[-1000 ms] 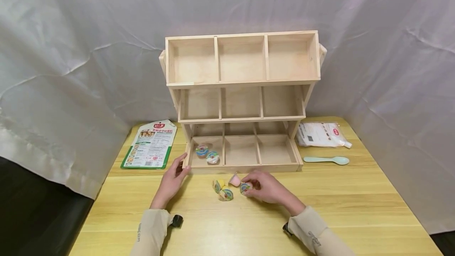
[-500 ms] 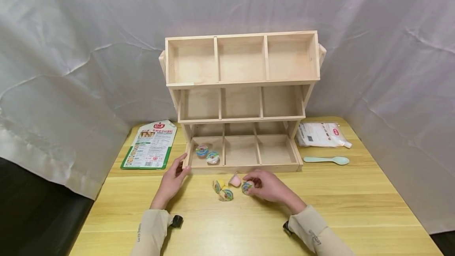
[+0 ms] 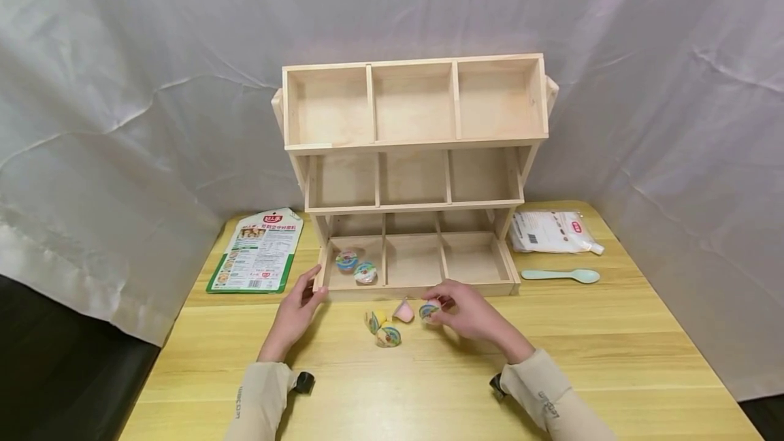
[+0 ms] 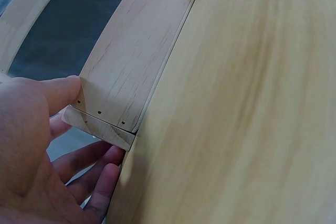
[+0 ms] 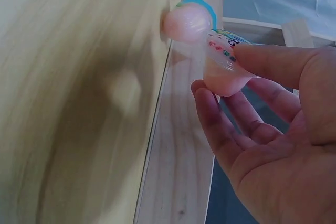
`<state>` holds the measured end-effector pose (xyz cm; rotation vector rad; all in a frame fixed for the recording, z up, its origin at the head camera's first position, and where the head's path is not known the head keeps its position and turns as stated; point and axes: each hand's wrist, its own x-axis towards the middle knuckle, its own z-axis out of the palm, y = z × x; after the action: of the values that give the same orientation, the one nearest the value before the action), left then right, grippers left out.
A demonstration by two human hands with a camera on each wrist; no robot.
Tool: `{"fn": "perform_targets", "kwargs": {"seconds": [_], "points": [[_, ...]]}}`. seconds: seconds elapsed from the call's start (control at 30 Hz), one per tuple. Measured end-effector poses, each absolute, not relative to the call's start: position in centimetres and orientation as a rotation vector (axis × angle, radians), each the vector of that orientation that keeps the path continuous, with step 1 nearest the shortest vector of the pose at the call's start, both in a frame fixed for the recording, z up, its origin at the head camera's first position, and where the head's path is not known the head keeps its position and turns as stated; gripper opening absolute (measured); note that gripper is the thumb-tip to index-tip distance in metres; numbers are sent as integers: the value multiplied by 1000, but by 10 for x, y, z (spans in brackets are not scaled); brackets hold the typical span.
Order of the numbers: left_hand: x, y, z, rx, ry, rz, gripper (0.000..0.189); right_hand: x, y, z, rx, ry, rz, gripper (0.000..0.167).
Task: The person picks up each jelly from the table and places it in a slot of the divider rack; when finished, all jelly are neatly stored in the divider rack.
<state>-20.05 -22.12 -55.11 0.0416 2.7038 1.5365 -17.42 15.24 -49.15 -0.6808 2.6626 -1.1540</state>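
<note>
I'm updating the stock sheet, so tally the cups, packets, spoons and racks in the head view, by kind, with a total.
Cups: 6
Packets: 2
Spoon: 1
Rack: 1
Total: 10

Head view: worn on the head, set well back; looks forward and down over wooden rack (image 3: 413, 207), left hand (image 3: 297, 310), right hand (image 3: 470, 313) and table (image 3: 441, 393).
Left wrist view: close; looks past the left hand along the front board (image 4: 142, 40), which runs diagonally.
Right wrist view: close; looks across the right hand, table at picture left.
Shared, head/left wrist: rack's front left corner (image 4: 100, 127).
Shared, head/right wrist: held jelly cup (image 5: 223, 77).
</note>
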Motion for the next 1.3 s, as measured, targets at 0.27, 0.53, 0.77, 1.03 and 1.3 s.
{"fn": "perform_targets", "kwargs": {"seconds": [0.27, 0.53, 0.77, 1.03, 1.3], "points": [[-200, -221, -551, 40, 2704, 1548, 56, -174, 152, -489, -716, 2684, -1218, 33], [-199, -221, -552, 43, 2704, 1554, 56, -176, 148, -481, -710, 2686, -1302, 46], [-199, -221, -552, 39, 2704, 1555, 56, -177, 147, -476, -699, 2715, -1377, 50], [-200, -222, -553, 53, 2704, 1552, 57, -178, 146, -473, -691, 2698, -1435, 38], [-201, -222, -552, 54, 2714, 1530, 57, -179, 145, -472, -667, 2663, -1489, 41]]}}
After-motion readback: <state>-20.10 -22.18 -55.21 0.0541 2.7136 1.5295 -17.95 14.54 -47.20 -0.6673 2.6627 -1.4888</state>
